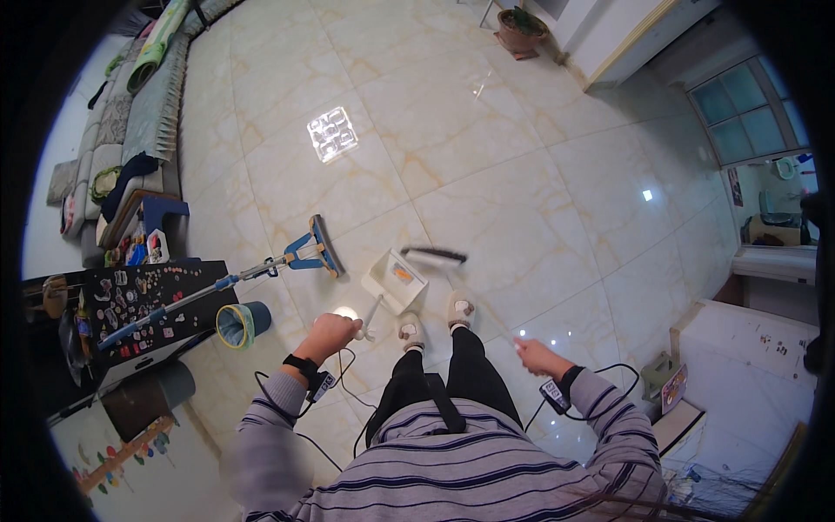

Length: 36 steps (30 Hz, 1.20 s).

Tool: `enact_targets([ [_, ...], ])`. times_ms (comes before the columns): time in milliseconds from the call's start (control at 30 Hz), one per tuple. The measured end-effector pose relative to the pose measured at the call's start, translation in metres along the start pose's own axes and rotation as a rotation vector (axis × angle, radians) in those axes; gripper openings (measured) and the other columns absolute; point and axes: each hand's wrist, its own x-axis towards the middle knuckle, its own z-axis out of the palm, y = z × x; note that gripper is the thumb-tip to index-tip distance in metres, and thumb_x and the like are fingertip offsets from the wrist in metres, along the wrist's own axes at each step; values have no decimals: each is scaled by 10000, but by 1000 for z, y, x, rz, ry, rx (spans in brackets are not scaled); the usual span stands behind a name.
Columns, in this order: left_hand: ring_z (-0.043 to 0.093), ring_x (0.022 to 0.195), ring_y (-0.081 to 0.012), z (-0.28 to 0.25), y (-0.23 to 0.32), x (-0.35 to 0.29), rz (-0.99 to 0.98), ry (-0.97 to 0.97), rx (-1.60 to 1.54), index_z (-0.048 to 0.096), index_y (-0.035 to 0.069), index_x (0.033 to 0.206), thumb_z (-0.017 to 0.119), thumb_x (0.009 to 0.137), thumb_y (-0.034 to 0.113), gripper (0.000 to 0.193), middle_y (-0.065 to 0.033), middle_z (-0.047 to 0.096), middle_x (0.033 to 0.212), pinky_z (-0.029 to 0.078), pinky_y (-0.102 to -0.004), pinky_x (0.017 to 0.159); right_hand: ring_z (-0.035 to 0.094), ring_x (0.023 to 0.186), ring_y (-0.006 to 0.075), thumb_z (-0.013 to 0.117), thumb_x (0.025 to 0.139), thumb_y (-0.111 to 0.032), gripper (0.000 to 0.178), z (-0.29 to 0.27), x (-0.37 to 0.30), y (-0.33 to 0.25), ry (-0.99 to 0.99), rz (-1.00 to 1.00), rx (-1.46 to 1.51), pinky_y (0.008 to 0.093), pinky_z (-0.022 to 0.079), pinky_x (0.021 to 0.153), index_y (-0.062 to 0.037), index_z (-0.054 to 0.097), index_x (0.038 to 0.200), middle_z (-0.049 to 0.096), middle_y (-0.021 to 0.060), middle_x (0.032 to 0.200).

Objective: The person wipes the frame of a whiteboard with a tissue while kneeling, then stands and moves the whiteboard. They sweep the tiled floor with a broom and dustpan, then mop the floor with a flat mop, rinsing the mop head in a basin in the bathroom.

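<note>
Showing near the middle of the frame is the white dustpan [383, 287], close to the shoes [461, 310]. The left hand [336, 334] has its grip wrapped round the dustpan's stick. Lower right of the middle, the right hand [541, 358] has its grip curled round the broom's thin stick, which is hard to see. The broom [435, 256] has its dark brush just beside the dustpan. Further left are a blue mop [304, 254] and a bin [260, 319].
</note>
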Motion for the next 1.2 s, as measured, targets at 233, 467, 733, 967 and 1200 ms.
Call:
enact_targets([
  [233, 628, 619, -286, -7, 9, -2, -36, -26, 10, 574, 131, 823, 528, 761, 142, 78, -74, 620, 655, 481, -417, 494, 410, 422, 107, 419, 922, -304, 428, -8, -34, -20, -50, 81, 181, 266, 364, 368, -198, 403, 1337, 464, 11, 597],
  [467, 620, 606, -288, 6, -2, -27, -139, -56, -29, 565, 125, 830, 526, 775, 159, 76, -82, 608, 629, 474, -417, 492, 432, 376, 142, 397, 920, -287, 412, -87, 26, -22, 317, -43, 100, 294, 365, 342, -138, 438, 1302, 475, 33, 540],
  [733, 589, 560, -301, 30, -12, -47, -170, 13, -51, 533, 124, 767, 506, 780, 158, 46, -87, 582, 605, 456, -426, 480, 448, 360, 168, 388, 912, -232, 294, -146, 128, -44, 387, -81, 264, 322, 368, 344, -17, 541, 1040, 467, 61, 500],
  [967, 596, 570, -297, 25, -8, -46, -194, 23, -81, 532, 124, 775, 485, 794, 161, 63, -81, 587, 611, 457, -426, 480, 461, 383, 162, 395, 916, -271, 402, -55, 61, -25, 46, -34, -53, 330, 408, 380, -123, 455, 1285, 502, 61, 531],
  [1200, 587, 584, -306, 29, -10, -45, -185, 34, -64, 527, 135, 788, 504, 787, 165, 38, -84, 580, 618, 449, -425, 489, 385, 432, 78, 436, 927, -325, 431, -24, -19, -67, -207, 87, 52, 234, 348, 379, -205, 406, 1339, 462, -3, 600],
])
